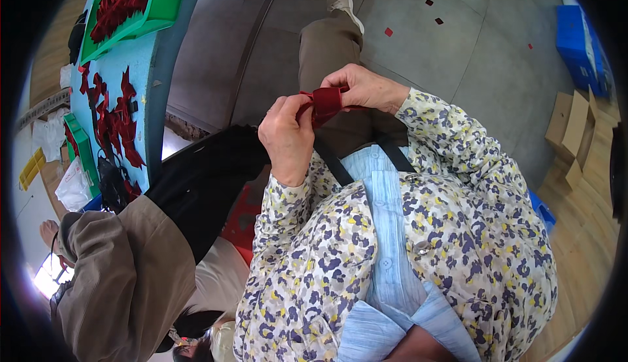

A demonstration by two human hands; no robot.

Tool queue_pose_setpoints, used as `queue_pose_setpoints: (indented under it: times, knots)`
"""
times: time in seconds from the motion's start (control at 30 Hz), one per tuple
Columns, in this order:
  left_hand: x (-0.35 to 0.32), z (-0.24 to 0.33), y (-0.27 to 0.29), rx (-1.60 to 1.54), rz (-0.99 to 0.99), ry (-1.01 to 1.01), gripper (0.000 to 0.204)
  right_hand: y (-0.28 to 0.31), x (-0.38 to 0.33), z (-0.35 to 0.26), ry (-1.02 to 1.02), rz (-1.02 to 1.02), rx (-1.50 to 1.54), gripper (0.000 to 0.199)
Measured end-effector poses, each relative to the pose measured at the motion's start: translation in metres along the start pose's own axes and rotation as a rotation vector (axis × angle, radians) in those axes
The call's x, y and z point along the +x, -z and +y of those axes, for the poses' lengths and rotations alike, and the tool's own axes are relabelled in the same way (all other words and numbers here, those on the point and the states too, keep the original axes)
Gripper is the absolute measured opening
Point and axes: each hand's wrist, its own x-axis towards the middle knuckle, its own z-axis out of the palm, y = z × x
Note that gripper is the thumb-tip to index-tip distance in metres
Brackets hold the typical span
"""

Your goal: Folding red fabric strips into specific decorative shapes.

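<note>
We hold a small dark red fabric piece (325, 103) between both hands, up in front of our chest and above our lap, well apart from the bench (140, 68) at our left. Our left hand (286, 138) is closed on its left end, thumb and fingertips pinching the cloth. Our right hand (365, 87) is closed over its right end from above, the fingers curled around the edge. The piece looks folded or doubled between the two grips.

We judge it light and soft: it bends where the fingers press and appears to have no stiffness of its own. It seems a matt ribbon or felt-like material, so it should not slip much, but it will crease and flop if held by one end only. The best hold is the one we see, a pinch at each end close to the fold, keeping the cloth taut between the hands.

On the blue bench lie many more red pieces (114, 117) scattered loose, and a green tray (167, 2) holds a heap of them. Another person in a brown jacket (124, 277) sits just beside us. A few red scraps (388, 32) lie on the grey floor.
</note>
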Motion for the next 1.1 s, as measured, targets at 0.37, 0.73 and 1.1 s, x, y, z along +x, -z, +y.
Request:
queue_pose_setpoints:
  times: [0.37,0.73,1.1]
  knots:
    - [-0.008,-0.007,0.008,-0.256,-0.04,0.069,0.016,-0.006,0.003,0.005,0.025,0.018,-0.053,0.012]
    - [-0.015,-0.013,0.012,-0.422,-0.166,0.047,0.014,-0.009,-0.004,0.009,0.035,0.015,-0.098,0.012]
    - [-0.014,-0.009,0.011,-0.467,-0.177,0.166,0.013,-0.009,-0.004,0.005,0.045,-0.004,-0.145,0.015]
